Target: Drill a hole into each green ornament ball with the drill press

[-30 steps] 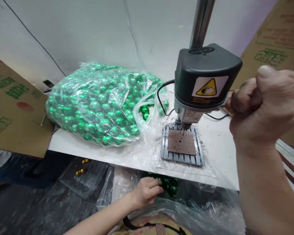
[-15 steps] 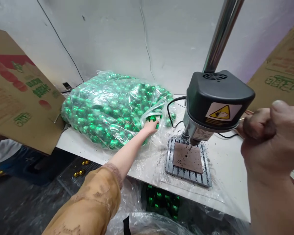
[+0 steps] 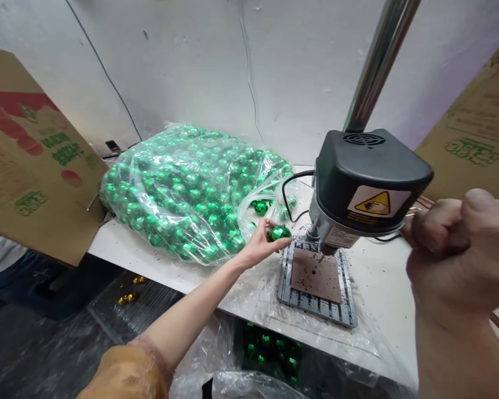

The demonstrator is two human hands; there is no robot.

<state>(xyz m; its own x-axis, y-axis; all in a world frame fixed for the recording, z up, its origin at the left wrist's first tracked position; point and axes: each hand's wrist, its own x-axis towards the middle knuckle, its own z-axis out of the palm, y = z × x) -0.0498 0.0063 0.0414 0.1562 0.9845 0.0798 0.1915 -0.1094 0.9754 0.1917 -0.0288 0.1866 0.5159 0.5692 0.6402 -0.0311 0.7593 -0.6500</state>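
Observation:
My left hand [image 3: 260, 245] holds a shiny green faceted bauble [image 3: 280, 233] between thumb and fingers, in front of the opening of a clear plastic bag [image 3: 178, 188] full of similar green baubles. One more green bauble [image 3: 260, 207] shows at the bag's mouth. To the right stands a small drill press [image 3: 372, 183] with a black head and a hand-warning sticker. Under its bit, a brown board [image 3: 317, 275] with a hole lies on the slotted metal base [image 3: 316, 313]. My right hand [image 3: 461, 249] is closed in a fist around the drill press handle, which its fingers mostly hide.
Cardboard boxes stand at the left [image 3: 37, 160] and the right [image 3: 474, 127]. Dark shavings are scattered on the white table [image 3: 382, 288]. Below its front edge are more green baubles [image 3: 270, 349] and loose plastic. Gold baubles [image 3: 127, 299] lie lower left, near a person's blue trousers [image 3: 45, 282].
My left hand has come out of the bag's mouth with a green bauble and moved right, toward the drill base. My right hand stays closed beside the drill head. The view has shifted slightly.

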